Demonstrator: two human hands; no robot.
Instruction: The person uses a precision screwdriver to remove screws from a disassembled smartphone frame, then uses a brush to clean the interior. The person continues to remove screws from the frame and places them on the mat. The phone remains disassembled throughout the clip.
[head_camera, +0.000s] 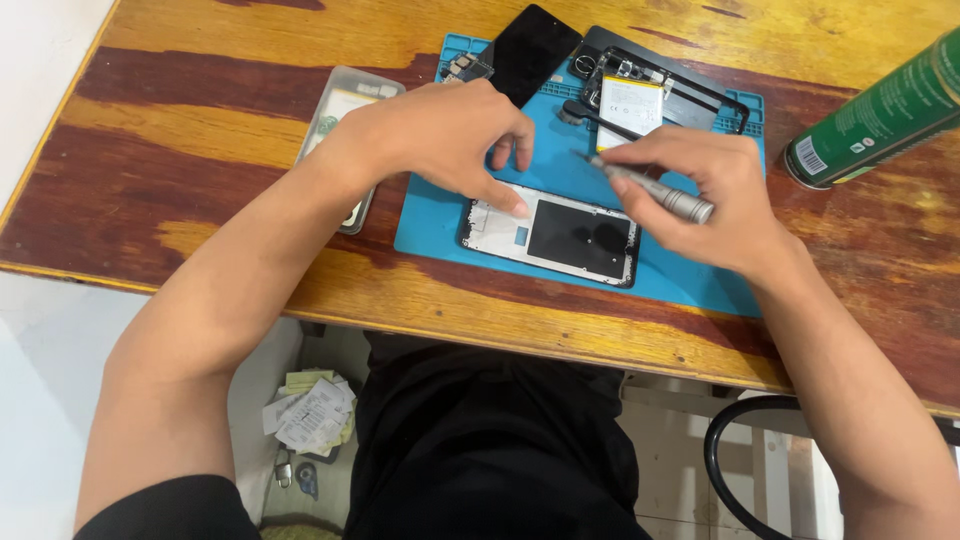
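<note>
An opened phone frame (550, 235) with a dark panel inside lies on a blue work mat (430, 225). My left hand (440, 135) hovers over its left end, the thumb tip touching the frame's upper left edge; the hand grips nothing. My right hand (705, 195) is closed around a slim silver screwdriver (655, 190), whose tip points left above the frame's upper right edge.
A second opened phone body with a white battery (632, 103) and a black screen panel (530, 52) lie at the mat's far side. A clear phone case (345, 100) rests left of the mat. A green spray can (880, 110) lies at the right. The wooden table edge runs near me.
</note>
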